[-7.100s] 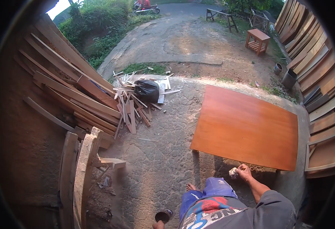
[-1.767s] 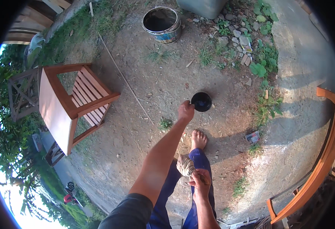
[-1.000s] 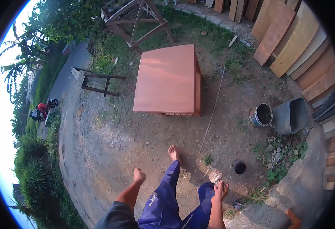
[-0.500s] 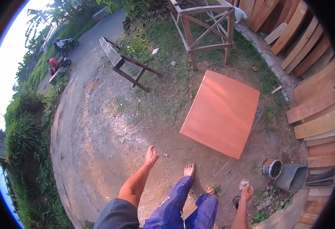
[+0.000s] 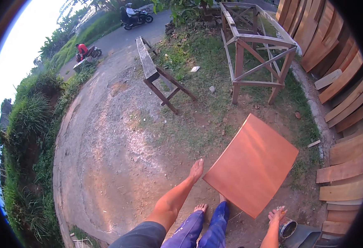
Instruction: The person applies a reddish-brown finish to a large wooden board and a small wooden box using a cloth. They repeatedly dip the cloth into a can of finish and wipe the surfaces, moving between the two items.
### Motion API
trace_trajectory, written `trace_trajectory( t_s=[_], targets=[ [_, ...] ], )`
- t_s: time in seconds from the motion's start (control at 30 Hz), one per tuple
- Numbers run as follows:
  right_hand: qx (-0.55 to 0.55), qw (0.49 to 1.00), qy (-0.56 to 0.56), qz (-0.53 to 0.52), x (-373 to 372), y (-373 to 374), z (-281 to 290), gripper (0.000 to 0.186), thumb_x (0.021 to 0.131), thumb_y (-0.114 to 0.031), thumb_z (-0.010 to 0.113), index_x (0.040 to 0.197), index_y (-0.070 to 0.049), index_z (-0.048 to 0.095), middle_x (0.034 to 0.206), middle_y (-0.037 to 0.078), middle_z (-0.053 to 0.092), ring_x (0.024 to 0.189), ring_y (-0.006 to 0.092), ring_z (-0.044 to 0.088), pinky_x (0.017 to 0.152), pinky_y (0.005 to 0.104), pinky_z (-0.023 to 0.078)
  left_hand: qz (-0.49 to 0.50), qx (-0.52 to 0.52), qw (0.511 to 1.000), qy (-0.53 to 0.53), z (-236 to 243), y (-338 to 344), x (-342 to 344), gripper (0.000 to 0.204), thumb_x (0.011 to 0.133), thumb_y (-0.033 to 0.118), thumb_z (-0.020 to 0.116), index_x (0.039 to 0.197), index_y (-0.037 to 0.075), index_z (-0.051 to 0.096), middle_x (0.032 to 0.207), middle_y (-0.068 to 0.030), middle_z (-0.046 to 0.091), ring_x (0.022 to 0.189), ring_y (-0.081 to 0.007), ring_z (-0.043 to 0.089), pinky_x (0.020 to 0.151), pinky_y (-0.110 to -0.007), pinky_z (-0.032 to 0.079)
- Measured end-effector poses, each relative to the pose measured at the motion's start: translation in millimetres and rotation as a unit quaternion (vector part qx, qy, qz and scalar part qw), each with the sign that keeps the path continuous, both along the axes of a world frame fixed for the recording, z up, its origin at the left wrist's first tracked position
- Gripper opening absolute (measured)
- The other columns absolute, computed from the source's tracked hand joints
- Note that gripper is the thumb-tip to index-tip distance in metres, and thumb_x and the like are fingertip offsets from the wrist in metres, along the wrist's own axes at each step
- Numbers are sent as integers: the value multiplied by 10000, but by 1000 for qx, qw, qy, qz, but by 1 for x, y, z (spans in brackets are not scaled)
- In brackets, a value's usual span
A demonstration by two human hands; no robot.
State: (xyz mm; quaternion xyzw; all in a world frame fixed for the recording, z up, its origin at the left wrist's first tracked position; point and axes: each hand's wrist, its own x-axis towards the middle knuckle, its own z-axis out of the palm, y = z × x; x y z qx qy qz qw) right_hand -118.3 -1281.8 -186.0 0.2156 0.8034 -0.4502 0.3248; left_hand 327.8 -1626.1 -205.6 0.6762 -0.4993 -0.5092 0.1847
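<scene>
A large, flat, square board, reddish brown with a smooth face, is in front of me, and its near edge hides part of one foot. My left hand reaches out beside the board's left corner, fingers stretched and nothing in them; a narrow gap seems to separate the two. At the right, by the near corner, my right hand has bent fingers around something small and pale that I cannot make out. Just beyond its wrist stands a paint-stained can, with a grey sheet-like container beside it.
A narrow wooden bench and a tall wooden frame stand on the grass ahead. Curved wooden planks lean in a row along the right. A person on a motorbike and another in red are on the road.
My view has shifted, and I have stepped closer to the board. My left hand has come near its left corner, my right hand near the can. One motorbike has moved right along the road.
</scene>
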Motion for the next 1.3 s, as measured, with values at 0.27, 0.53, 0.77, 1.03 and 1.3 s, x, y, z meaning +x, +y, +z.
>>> trace_trajectory(
  t_s=[0.27, 0.53, 0.77, 1.03, 1.3],
  targets=[
    [-14, 995, -45, -88, -30, -62, -61, 870, 978, -660, 440, 1564, -371, -134, 1447, 306, 461, 1226, 525, 550, 1022, 622, 437, -30, 77, 996, 27, -41, -41, -50, 735, 1039, 592, 270, 1303, -24, 572, 1268, -206, 632, 1250, -328, 554, 1081, -398, 388],
    [-110, 987, -84, -85, -84, -100, -90, 653, 994, -639, 435, 1468, -215, 290, 1327, 174, 586, 1138, 359, 635, 947, 526, 525, -83, 172, 980, 59, -21, -83, -115, 973, 974, 730, 133, 1336, -61, 569, 1400, -294, 536, 1402, -374, 425, 1158, -409, 309],
    [-199, 976, -89, 9, -77, -163, -60, 494, 1045, -577, 353, 1275, -166, 504, 1316, 39, 589, 1204, 267, 597, 977, 508, 530, -58, 204, 976, 49, -2, -106, -140, 1015, 926, 793, 108, 1363, 3, 574, 1466, -306, 447, 1440, -411, 351, 1201, -445, 249],
    [-147, 977, 87, 130, -109, -162, -53, 519, 995, -515, 501, 1352, -138, 512, 1365, 82, 554, 1226, 299, 579, 975, 540, 547, -33, 203, 977, 59, 58, -90, -108, 941, 942, 772, 142, 1312, 66, 640, 1410, -260, 536, 1356, -431, 461, 1137, -485, 360],
    [-203, 923, 12, 327, 20, -247, 37, 405, 1021, -368, 510, 1323, -98, 534, 1319, 98, 577, 1167, 275, 599, 953, 497, 556, 165, 165, 968, 91, 120, 33, 59, 975, 943, 779, 112, 1221, 46, 693, 1295, -275, 614, 1286, -437, 527, 1089, -503, 387]
  ],
)
